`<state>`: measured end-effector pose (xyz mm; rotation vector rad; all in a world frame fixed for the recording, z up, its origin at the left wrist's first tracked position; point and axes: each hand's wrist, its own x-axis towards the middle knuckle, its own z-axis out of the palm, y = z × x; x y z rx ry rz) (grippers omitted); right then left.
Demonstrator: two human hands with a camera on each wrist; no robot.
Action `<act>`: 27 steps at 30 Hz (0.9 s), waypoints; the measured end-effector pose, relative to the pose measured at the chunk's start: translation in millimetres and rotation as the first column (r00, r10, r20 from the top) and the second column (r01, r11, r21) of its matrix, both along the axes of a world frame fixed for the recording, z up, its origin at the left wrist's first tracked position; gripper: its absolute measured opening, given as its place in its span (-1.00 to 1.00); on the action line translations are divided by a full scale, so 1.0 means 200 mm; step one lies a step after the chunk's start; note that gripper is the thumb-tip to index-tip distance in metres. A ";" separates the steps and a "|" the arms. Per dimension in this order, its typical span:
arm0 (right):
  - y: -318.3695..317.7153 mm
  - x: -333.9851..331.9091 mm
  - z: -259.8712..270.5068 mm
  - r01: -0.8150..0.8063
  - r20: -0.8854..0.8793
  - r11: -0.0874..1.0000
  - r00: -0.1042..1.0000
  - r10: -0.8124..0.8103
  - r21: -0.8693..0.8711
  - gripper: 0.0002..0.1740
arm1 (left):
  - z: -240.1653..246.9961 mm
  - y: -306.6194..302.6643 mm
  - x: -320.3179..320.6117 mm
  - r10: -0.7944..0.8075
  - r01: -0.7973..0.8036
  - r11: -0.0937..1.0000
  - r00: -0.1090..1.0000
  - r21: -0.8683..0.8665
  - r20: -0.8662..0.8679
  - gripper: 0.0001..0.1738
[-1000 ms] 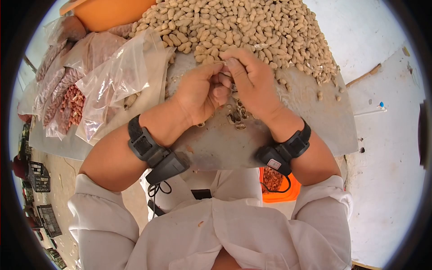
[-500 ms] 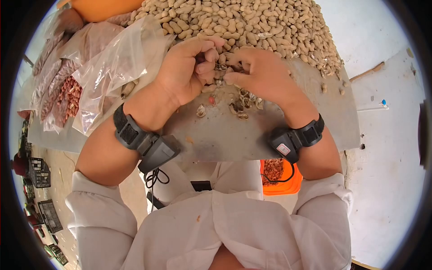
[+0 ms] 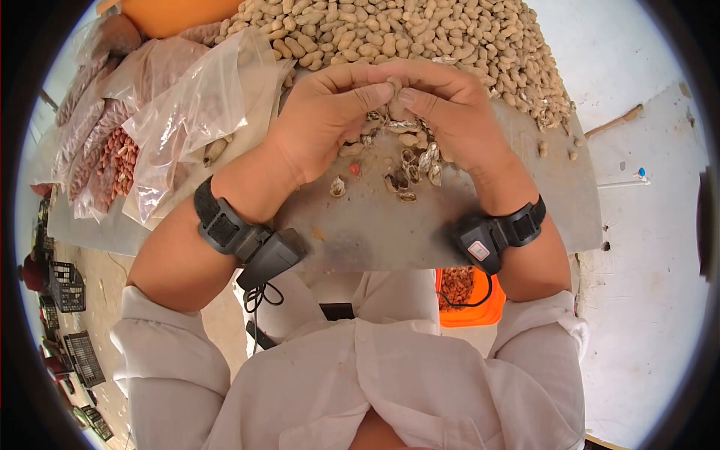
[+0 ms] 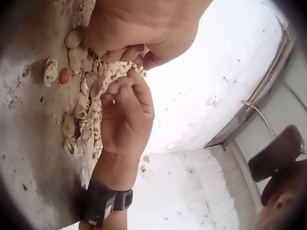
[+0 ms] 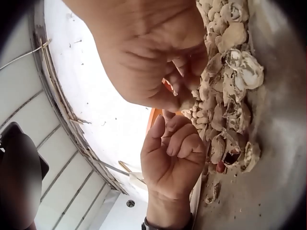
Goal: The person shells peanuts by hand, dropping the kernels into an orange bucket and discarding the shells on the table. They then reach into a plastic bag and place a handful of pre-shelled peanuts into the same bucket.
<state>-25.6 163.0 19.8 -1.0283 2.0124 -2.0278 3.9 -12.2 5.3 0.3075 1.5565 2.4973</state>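
Observation:
In the head view an unshelled peanut [image 3: 395, 88] sits between the thumb tips of my left hand [image 3: 322, 112] and my right hand [image 3: 461, 112]. Both hands are curled inward, with index fingers behind the peanut. In the left wrist view my right hand [image 4: 125, 112] pinches the peanut [image 4: 120, 85], close below the fingers of my left hand [image 4: 144, 28]. The right wrist view has my left hand [image 5: 172, 155] curled beside my right hand [image 5: 144, 52]. Below the hands lie split shells [image 3: 409, 169] and a red kernel [image 3: 354, 170].
A big heap of unshelled peanuts [image 3: 420, 30] covers the back of the grey table [image 3: 360, 232]. Clear plastic bags [image 3: 187, 112], some with red kernels [image 3: 118, 161], lie at the left. Behind them stands an orange basin [image 3: 176, 15]; an orange container [image 3: 476, 307] is below the table's front edge.
My right hand has risen from the shells and heap edge, and both hands have come together around a peanut. More split shells lie beneath my right hand than a second ago.

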 end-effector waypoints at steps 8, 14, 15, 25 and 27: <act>0.00 -0.01 -0.03 0.019 0.166 0.993 0.986 0.000 -0.113 -0.75 | -0.01 0.01 0.01 0.116 -0.129 0.989 0.980 -0.069 -0.164 -0.76; -0.02 0.05 0.02 0.153 -0.084 0.968 0.987 -0.139 0.197 -0.80 | -0.01 0.01 0.00 0.131 -0.150 0.986 0.965 -0.070 -0.225 -0.78; -0.03 0.06 0.02 0.186 -0.134 0.954 0.978 -0.157 0.237 -0.81 | 0.00 0.00 0.00 0.141 -0.171 0.978 0.963 -0.116 -0.229 -0.79; -0.07 0.06 -0.04 0.440 -0.497 0.848 0.829 -0.257 0.295 -0.87 | -0.04 0.04 0.00 0.198 -0.255 0.947 0.942 -0.197 -0.270 -0.86; -0.07 0.06 -0.04 0.456 -0.510 0.819 0.825 -0.243 0.348 -0.81 | -0.04 0.04 0.00 0.204 -0.252 0.948 0.950 -0.194 -0.236 -0.86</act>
